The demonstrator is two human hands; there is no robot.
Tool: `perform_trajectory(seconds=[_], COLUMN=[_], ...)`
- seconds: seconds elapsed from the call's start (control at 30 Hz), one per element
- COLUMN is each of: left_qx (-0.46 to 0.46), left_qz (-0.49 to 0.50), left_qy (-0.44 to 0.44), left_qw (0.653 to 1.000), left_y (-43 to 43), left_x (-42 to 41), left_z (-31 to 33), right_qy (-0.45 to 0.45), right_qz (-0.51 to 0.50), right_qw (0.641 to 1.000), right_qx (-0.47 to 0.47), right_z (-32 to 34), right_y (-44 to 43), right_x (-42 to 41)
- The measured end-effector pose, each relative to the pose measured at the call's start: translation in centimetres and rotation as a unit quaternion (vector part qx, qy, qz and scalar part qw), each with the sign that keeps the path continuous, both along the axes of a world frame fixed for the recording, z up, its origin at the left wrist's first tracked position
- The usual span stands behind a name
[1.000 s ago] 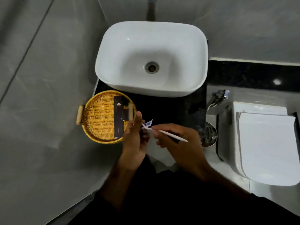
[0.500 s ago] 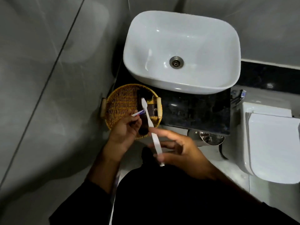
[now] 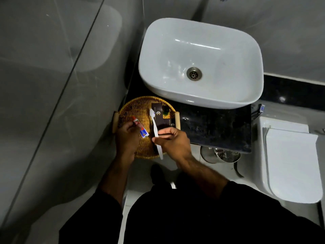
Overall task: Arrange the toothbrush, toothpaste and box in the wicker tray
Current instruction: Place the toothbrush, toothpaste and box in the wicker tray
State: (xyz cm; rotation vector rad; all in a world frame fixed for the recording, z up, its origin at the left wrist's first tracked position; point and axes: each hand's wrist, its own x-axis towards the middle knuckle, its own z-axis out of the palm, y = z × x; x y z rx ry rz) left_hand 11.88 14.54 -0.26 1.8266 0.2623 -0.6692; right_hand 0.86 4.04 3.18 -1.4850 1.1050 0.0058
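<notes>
Over by the glass partition (image 3: 52, 103), the round wicker tray (image 3: 133, 110) sits on the dark counter (image 3: 216, 127). Above its left half the left hand (image 3: 126, 138) pinches a small toothpaste tube (image 3: 140, 127). Next, the white toothbrush (image 3: 155, 132) lies lengthwise over the tray, pinched mid-handle by the right hand (image 3: 173, 140), its head resting on the dark box (image 3: 159, 117) inside. Further right are the white basin (image 3: 202, 62) and the toilet (image 3: 288, 155).
</notes>
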Motion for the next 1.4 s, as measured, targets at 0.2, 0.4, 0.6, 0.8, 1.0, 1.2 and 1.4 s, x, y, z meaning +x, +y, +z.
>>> perform_trajectory(seconds=[0.2, 0.4, 0.6, 0.8, 1.0, 1.2, 1.4], left_qx=[0.112, 0.150, 0.134, 0.134, 0.135, 0.175, 0.202], left_qz=[-0.100, -0.132, -0.118, -0.128, -0.132, -0.143, -0.140], left_qy=[-0.077, -0.120, -0.118, -0.124, -0.126, -0.143, -0.172], left_qw=[0.986, 0.972, 0.977, 0.975, 0.974, 0.964, 0.954], left_y=[-0.3, -0.9, -1.1, -0.9, -0.7, -0.8, -1.0], left_x=[0.2, 0.8, 1.3, 1.7, 2.2, 2.0, 1.7], left_z=[-0.5, -1.2, -1.7, -2.2, -1.8, -1.9, -2.0], right_qy=[0.042, 0.073, 0.106, 0.146, 0.146, 0.139, 0.148], right_qz=[0.072, 0.124, 0.124, 0.205, 0.219, 0.225, 0.228], right_qw=[0.984, 0.966, 0.955, 0.929, 0.918, 0.911, 0.910], right_qx=[-0.160, -0.216, -0.246, -0.272, -0.297, -0.317, -0.314], right_z=[-1.4, -2.8, -3.4, -3.8, -3.9, -4.1, -3.9], right_y=[0.3, 0.9, 1.2, 2.0, 3.0, 3.6, 3.2], right_x=[2.9, 4.8, 5.8, 6.5, 7.6, 7.3, 6.6])
